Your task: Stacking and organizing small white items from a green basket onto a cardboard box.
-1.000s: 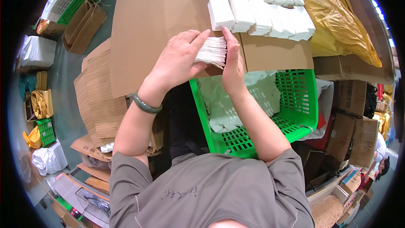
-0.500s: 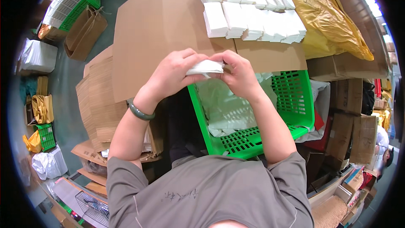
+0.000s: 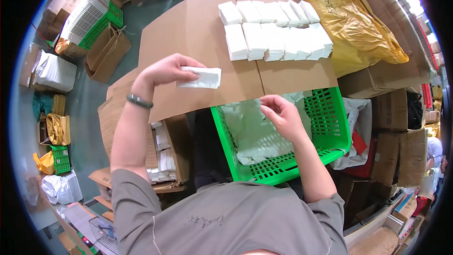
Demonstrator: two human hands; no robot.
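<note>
Over the brown cardboard tabletop (image 3: 188, 28), my left hand (image 3: 172, 72) pinches a thin bundle of white pouches (image 3: 205, 78), soft flat pieces that may be paper or cloth. Its thumb lies on top of the bundle. My right hand (image 3: 284, 115) hovers above the green basket (image 3: 225, 151), fingers bent, thumb and forefinger apart, with nothing visible between them. Loose white pouches (image 3: 255, 134) cover the basket's inside. At the far side of the cardboard, similar white stacks (image 3: 269, 35) lie in two rows.
A yellow plastic sack (image 3: 351, 23) lies right of the stacks. Flattened cardboard sheets (image 3: 118, 118) and an open carton (image 3: 181, 156) with white pieces stand at my left. Cartons (image 3: 389, 108) crowd the right side. A brown open box (image 3: 106, 54) stands on the floor at the far left.
My hands have come apart. The left has carried the white bundle left over the cardboard; the right has let go and moved down and right over the basket. The view has shifted slightly.
</note>
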